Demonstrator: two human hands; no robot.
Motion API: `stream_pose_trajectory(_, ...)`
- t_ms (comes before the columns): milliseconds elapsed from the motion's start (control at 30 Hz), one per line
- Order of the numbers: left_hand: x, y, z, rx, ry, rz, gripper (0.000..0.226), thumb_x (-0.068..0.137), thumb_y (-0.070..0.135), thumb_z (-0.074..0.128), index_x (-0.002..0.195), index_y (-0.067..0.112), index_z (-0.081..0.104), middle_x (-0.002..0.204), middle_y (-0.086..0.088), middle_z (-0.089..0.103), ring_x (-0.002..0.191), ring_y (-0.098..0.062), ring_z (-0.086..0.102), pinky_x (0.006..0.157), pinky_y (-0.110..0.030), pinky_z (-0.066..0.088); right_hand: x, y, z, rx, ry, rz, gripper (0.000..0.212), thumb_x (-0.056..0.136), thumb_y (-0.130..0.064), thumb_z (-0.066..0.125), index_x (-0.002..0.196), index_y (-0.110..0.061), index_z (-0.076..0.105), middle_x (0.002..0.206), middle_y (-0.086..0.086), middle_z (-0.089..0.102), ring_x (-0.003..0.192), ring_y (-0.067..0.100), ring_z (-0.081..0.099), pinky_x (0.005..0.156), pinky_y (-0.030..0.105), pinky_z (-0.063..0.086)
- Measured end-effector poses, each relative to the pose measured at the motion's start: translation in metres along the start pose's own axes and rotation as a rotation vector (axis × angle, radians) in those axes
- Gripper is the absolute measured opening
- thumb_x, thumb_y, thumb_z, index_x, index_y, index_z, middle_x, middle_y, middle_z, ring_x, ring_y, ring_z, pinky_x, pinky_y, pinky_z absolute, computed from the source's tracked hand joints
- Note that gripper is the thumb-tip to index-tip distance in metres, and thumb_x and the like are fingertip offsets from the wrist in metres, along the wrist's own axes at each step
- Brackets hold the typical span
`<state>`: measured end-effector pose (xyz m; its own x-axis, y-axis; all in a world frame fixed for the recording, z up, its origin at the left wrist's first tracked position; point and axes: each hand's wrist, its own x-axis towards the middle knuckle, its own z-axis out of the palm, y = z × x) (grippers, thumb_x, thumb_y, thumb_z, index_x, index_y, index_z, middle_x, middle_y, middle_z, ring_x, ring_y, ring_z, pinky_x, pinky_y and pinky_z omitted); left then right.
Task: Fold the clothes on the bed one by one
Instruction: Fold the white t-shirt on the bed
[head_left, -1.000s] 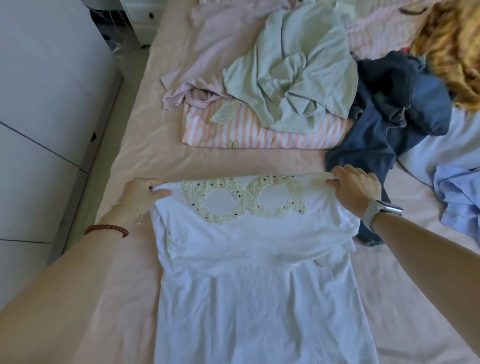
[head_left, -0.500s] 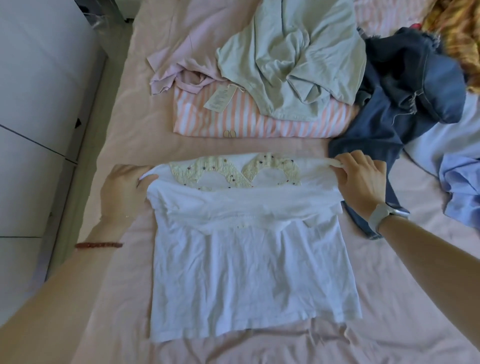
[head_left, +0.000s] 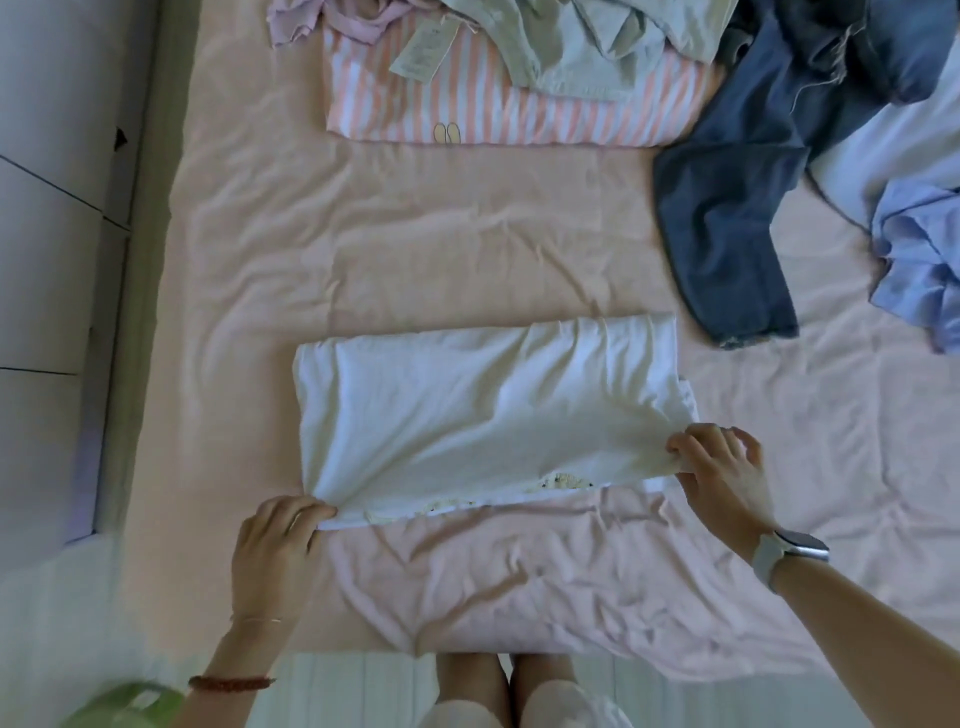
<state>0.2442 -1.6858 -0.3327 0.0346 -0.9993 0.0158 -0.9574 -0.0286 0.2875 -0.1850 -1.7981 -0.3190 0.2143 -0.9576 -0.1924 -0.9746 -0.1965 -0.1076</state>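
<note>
Folded-down white top (head_left: 483, 410), both hands (head_left: 275, 545) (head_left: 722, 473) pinching near corners

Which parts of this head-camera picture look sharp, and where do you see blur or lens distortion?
Head view: the white top and both hands are fairly sharp; the lower left corner smears, a green blur; the wide lens bends the bed edge; soft even daylight, no glare.
</note>
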Motion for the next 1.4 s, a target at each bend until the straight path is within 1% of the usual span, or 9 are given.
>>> stream_pose_trajectory(100,-0.006,0.006,0.006,-0.007,-0.140,-0.074,0.012,0.070,0.008,0.058,0.073,0.007,0.069,0.078,-0.007,0.067,0.084,-0.025,0.052,0.060,-0.037,0.044,-0.010,-0.004,0.008,0.025,-0.166,0.121,0.033,0.063,0.004,0.074,0.092,-0.011,0.068,0.097,0.010,0.061,0.096,0.035,0.061,0.095,0.056,0.034)
stream_pose_trajectory(233,0.005,0.007,0.012,-0.175,-0.358,-0.390,0.024,0.070,-0.007,0.067,0.089,0.008,0.069,0.095,-0.010,0.064,0.088,-0.033,0.059,0.072,-0.039,0.045,-0.016,-0.013,0.011,-0.031,-0.339,0.241,0.042,0.076,-0.011,0.056,0.116,-0.023,0.060,0.123,0.003,0.051,0.126,0.023,0.041,0.110,0.053,0.013)
stream_pose_trajectory(400,0.060,0.011,0.016,-0.544,-0.077,-0.767,0.009,0.083,0.013,0.057,0.086,0.021,0.055,0.091,-0.001,0.051,0.083,-0.024,0.052,0.069,-0.038,0.046,0.015,-0.050,0.014,0.082,-0.085,0.229,0.040,0.085,-0.008,0.053,0.125,-0.010,0.055,0.130,0.017,0.050,0.127,0.034,0.041,0.107,0.061,0.018)
stream_pose_trajectory(600,0.154,-0.006,0.039,-0.524,0.048,-0.893,0.028,0.090,0.031,0.052,0.077,0.007,0.054,0.074,-0.007,0.048,0.072,-0.020,0.045,0.060,-0.026,0.033,0.089,-0.063,0.023,0.112,-0.100,0.202,0.053,0.098,-0.019,0.028,0.148,-0.013,0.014,0.157,0.010,0.010,0.145,0.023,0.004,0.116,0.049,0.002)
stream_pose_trajectory(733,0.182,-0.016,0.053,-0.610,0.155,-0.904,0.014,0.090,0.018,0.052,0.079,0.009,0.054,0.067,0.000,0.047,0.071,-0.017,0.044,0.049,-0.011,0.034,0.120,-0.047,0.039,0.050,-0.183,0.188,0.052,0.099,-0.031,0.018,0.149,-0.021,0.008,0.158,0.006,0.004,0.145,0.022,0.001,0.115,0.046,0.003)
stream_pose_trajectory(1000,0.180,-0.056,0.069,-0.549,0.203,-1.153,0.048,0.097,0.031,0.040,0.058,0.006,0.034,0.057,-0.004,0.033,0.057,-0.024,0.032,0.049,-0.022,0.033,0.133,-0.002,0.059,0.142,-0.260,0.346,0.050,0.099,-0.036,0.018,0.148,-0.032,0.010,0.157,-0.010,0.004,0.143,0.009,0.000,0.113,0.051,0.000)
stream_pose_trajectory(1067,0.182,-0.053,0.064,-0.515,0.145,-1.090,0.046,0.098,0.026,0.040,0.058,0.004,0.038,0.060,-0.007,0.039,0.064,-0.027,0.038,0.049,-0.021,0.032,0.133,0.001,0.055,0.222,-0.211,0.343,0.048,0.100,-0.032,0.023,0.147,-0.027,0.020,0.156,-0.005,0.012,0.143,0.012,0.007,0.114,0.047,0.006)
stream_pose_trajectory(1233,0.184,-0.027,0.051,-0.256,0.096,-0.847,0.029,0.093,0.016,0.046,0.116,0.004,0.058,0.123,-0.018,0.052,0.116,-0.035,0.042,0.094,-0.041,0.034,0.136,0.001,0.039,0.498,0.146,0.472,0.037,0.093,-0.006,0.044,0.129,0.000,0.050,0.131,0.021,0.049,0.122,0.039,0.041,0.105,0.042,0.029)
stream_pose_trajectory(1400,0.190,-0.004,0.066,0.002,-0.052,-0.269,0.032,0.088,0.029,0.044,0.088,0.013,0.072,0.094,-0.006,0.067,0.103,-0.033,0.049,0.104,-0.049,0.016,0.166,0.020,0.027,0.742,-0.092,0.668,0.033,0.091,-0.014,0.046,0.122,-0.009,0.057,0.110,0.013,0.056,0.100,0.026,0.051,0.093,0.039,0.041)
